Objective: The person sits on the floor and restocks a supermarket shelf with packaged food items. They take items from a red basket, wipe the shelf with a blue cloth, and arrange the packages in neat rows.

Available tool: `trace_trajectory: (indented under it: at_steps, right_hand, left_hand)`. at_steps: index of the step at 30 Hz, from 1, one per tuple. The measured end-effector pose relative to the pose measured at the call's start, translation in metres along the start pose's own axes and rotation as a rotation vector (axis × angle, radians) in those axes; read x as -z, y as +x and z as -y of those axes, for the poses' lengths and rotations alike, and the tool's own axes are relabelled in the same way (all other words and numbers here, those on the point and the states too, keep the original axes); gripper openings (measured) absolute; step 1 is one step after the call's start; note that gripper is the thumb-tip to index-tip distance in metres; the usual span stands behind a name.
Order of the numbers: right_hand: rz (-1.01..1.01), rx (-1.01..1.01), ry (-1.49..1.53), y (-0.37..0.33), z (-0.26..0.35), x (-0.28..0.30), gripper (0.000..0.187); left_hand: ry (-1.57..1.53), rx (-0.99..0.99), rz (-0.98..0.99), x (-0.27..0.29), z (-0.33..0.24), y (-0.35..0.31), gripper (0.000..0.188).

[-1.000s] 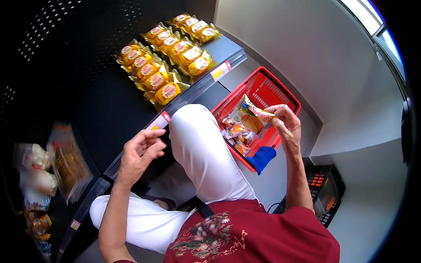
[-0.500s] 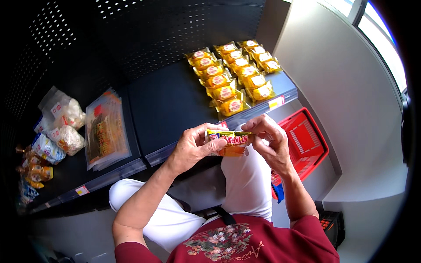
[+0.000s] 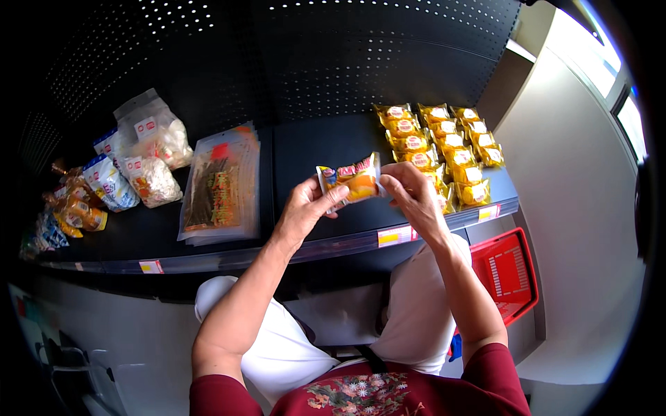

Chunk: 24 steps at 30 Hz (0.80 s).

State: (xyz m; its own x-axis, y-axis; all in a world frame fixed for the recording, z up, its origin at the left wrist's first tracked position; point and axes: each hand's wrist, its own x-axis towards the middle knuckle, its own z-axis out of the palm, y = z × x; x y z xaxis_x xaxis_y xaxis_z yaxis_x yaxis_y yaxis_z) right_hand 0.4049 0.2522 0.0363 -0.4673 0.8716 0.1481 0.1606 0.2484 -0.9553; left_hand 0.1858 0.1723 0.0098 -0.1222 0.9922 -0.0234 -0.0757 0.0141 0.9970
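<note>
Between my two hands is a small packaged cake [image 3: 361, 186] in a clear wrapper with a red and yellow printed top and an orange-yellow filling of the pack. My left hand [image 3: 305, 208] grips its left end, thumb laid across the front. At the other end, the thumb and fingers of my right hand [image 3: 415, 197] pinch the wrapper's edge. The pack is tilted slightly, its right side higher, above the front part of the dark shelf [image 3: 305, 149]. Rows of similar yellow wrapped cakes [image 3: 453, 141] lie on the shelf beyond my right hand.
Flat clear packs of brown snack strips [image 3: 220, 187] are stacked on the left, beside bags of pale puffed snacks [image 3: 154, 182] and other bagged snacks [image 3: 111, 184]. A red basket [image 3: 506, 277] stands on the floor at right. Price tags [image 3: 397, 236] line the shelf's front edge.
My hands have raised the cake pack forward over the shelf and turned its front more into view. The head view has shifted, so the shelf goods appear farther right and lower.
</note>
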Motion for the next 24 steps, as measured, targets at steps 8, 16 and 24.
trace_trajectory:
  at_steps: [8, 16, 24]
  right_hand:
    - [0.116, -0.017, -0.095, 0.075, -0.036, -0.034, 0.025]
    - [0.077, -0.054, 0.016, 0.135, -0.072, -0.066, 0.03]
    - [0.026, -0.11, -0.045, 0.179, -0.076, -0.099, 0.028]
  left_hand:
    - [0.152, -0.042, -0.285, 0.032, 0.016, 0.043, 0.036]
    - [0.229, -0.099, -0.556, 0.056, 0.047, 0.093, 0.029]
    - [0.357, -0.149, -0.831, 0.084, 0.075, 0.136, 0.039]
